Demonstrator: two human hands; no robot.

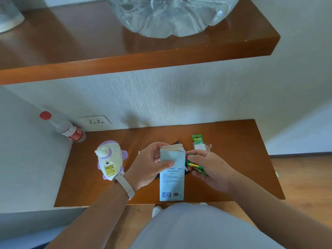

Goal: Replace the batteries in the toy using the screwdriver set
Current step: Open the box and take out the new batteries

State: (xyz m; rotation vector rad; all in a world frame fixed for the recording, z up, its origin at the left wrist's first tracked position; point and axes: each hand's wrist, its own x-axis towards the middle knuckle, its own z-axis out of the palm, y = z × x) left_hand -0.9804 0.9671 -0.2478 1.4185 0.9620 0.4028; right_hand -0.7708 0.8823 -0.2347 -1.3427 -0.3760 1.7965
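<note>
Holding the pale blue screwdriver box (172, 184) near its open top, the left hand (152, 164) has its thumb on the front and its fingers curled round it. The right hand (213, 168) — just beside the box — is wrapped round green and gold batteries (195, 166). The purple and white toy (111, 159) sits left of the left hand, its battery hole open. Past the right hand sits a green battery pack (197, 141).

White textured wall (161, 97), wooden shelf (125, 56), wood floor (305, 186).

toy (110, 159) left of box (172, 178) — batteries (195, 167) right
</note>
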